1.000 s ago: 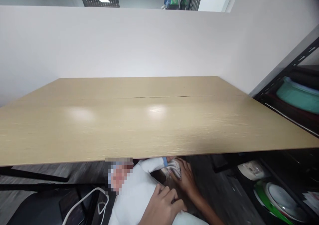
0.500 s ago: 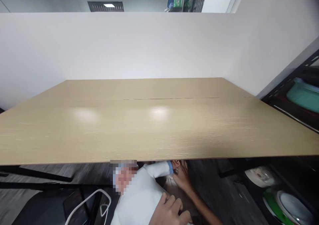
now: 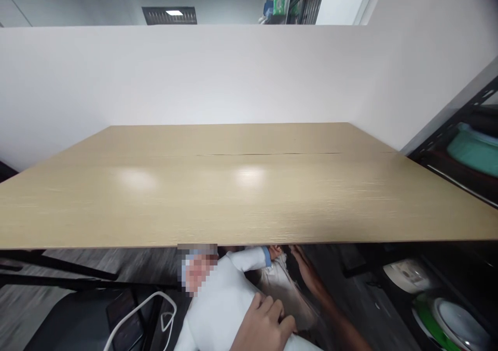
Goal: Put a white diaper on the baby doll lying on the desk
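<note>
Below the near edge of the pale wood-grain worktop [image 3: 249,195], a small baby-like figure in a white long-sleeved outfit with light blue cuffs [image 3: 221,299] lies slantwise across the wearer's front. Whether it is a doll or an infant, I can't tell. Its head, towards the left of the view, is blurred out, and one sleeve stretches right, just under the worktop's edge, with a tiny hand at the cuff.

The person's left hand [image 3: 266,322] lies on the white outfit with its fingers bent and close together; whether they pinch the cloth, I can't tell. The right hand [image 3: 299,257] is near that tiny hand, partly hidden by the worktop, so I can't make out whether its fingers are apart or together. Crumpled whitish cloth [image 3: 282,286] lies between the sleeve and the right forearm.

On the left side, a looped white cable [image 3: 134,312] passes in front of a black chair seat [image 3: 66,320] and a dark flat panel [image 3: 123,317]. On the right side, a black metal rack [image 3: 431,146] holds a teal item [image 3: 474,150]; a rounded white object [image 3: 407,276] and a green-and-white rounded one [image 3: 431,314] are lower down.
</note>
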Motion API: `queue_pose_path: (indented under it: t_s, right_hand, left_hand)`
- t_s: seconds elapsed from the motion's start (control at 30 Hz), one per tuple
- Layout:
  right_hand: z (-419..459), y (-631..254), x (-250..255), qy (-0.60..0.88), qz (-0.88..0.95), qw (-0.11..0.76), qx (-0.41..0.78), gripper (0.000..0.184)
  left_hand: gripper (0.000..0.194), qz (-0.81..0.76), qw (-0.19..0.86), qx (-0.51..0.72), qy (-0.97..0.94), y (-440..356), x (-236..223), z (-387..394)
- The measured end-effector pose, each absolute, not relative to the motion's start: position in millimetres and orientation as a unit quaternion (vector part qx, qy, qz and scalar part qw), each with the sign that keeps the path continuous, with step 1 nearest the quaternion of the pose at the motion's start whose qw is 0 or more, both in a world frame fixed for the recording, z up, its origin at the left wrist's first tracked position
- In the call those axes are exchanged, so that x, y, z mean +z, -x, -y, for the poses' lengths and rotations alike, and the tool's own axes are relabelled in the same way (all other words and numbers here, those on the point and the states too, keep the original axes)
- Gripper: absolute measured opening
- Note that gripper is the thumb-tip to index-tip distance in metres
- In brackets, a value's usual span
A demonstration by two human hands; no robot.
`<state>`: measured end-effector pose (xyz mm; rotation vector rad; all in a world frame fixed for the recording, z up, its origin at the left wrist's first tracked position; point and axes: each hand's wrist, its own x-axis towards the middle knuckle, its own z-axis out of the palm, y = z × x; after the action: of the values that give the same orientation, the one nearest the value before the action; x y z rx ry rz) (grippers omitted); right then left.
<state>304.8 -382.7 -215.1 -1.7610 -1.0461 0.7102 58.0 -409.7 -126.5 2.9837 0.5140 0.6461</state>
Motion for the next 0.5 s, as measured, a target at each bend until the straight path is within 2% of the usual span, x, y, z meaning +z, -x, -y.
queue_pose_path:
  t_s: [0.17,0.27,0.33,0.43,0.5]
  right_hand:
    - [401.0,-289.8,-156.2,0.653,0.529,0.446,0.308,0.052]
    - [389.6,-266.4,-117.1,0.58,0.673,0.349,0.297,0.058]
    - [377.4,-246.3,-103.0,0.565,0.73,0.252,0.288,0.056]
    - [363.3,-209.2,-100.4,0.588,0.754,0.115,0.27,0.043]
    - [360.5,-183.4,-102.5,0.59,0.757,0.082,0.269,0.037]
  left_hand:
    - [0.022,-0.171,0.013,0.199,-0.965,-58.4,-122.5,415.0]
    - [0.029,-0.158,-0.041,0.202,-0.966,-58.7,-130.1,420.6]
    - [0.03,-0.15,-0.074,0.182,-0.969,-57.5,-138.5,423.7]
    - [0.03,-0.151,-0.107,0.164,-0.969,-53.7,-151.6,428.3]
    - [0.032,-0.163,-0.123,0.171,-0.964,-49.9,-155.9,432.6]
